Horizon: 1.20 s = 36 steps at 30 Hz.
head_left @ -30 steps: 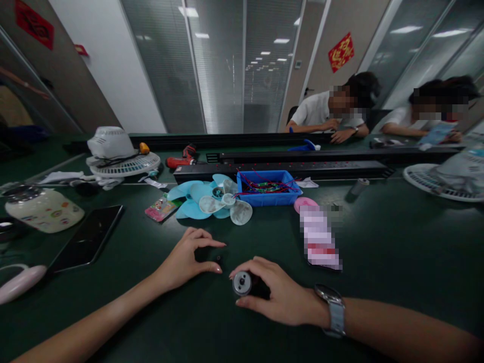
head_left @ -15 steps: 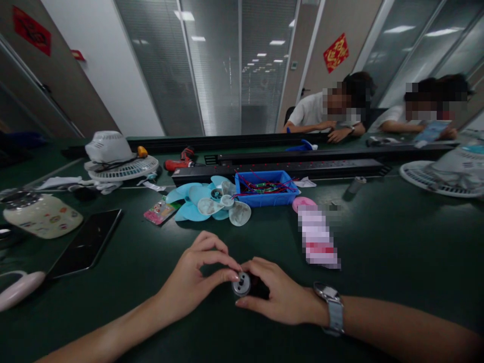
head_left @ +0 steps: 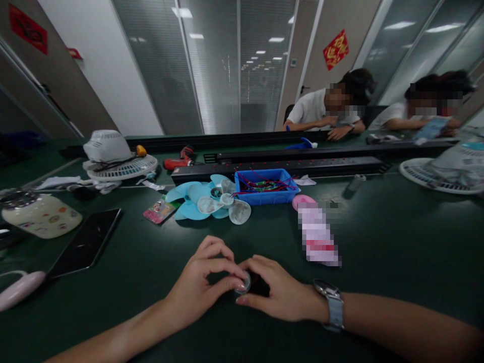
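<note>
A small round motor (head_left: 244,285) with a silver face lies low on the dark green table (head_left: 397,242), just in front of me. My right hand (head_left: 278,292), with a watch on the wrist, is wrapped round its dark body. My left hand (head_left: 206,282) pinches at the silver face with thumb and forefinger, covering most of it. What the left fingertips hold, if anything, is hidden.
Behind my hands lie pale blue fan blades (head_left: 206,201), a blue bin (head_left: 266,187) of red wires, a pink object (head_left: 315,229), a phone (head_left: 86,242) and a jar (head_left: 40,214). Fan grilles (head_left: 121,166) stand left and right (head_left: 438,176). Two people sit across the table.
My left hand moved right from a small dark piece on the table to the motor and now pinches its face. The right hand stayed on the motor.
</note>
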Each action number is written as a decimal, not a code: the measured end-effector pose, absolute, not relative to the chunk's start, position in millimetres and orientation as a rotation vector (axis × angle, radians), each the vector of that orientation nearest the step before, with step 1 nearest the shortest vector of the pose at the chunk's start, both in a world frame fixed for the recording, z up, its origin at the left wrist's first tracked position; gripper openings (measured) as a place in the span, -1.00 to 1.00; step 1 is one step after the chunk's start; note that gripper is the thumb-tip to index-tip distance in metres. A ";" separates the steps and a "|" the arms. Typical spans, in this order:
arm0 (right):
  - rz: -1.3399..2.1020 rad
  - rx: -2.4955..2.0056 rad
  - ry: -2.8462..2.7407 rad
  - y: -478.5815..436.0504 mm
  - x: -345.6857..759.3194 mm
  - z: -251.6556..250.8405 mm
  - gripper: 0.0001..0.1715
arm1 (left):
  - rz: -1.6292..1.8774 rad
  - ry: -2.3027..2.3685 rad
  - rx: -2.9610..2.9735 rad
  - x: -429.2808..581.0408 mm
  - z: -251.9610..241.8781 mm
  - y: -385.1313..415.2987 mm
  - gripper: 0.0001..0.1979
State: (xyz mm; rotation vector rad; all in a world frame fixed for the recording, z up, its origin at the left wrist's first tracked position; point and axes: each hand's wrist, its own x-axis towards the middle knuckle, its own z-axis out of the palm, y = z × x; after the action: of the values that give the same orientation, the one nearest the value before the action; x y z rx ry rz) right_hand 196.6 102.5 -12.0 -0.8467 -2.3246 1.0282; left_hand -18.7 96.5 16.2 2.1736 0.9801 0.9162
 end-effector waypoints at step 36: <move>1.024 -0.819 -2.317 102.9 196.7 -13.2 -0.65 | 0.787 0.951 2.304 -16.4 29.1 100.4 -0.88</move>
State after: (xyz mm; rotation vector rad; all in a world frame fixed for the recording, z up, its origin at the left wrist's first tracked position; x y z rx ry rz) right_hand 196.7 102.9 -13.2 -0.8193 -2.3170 1.0245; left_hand -16.4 100.4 29.1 2.3035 0.9510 0.7869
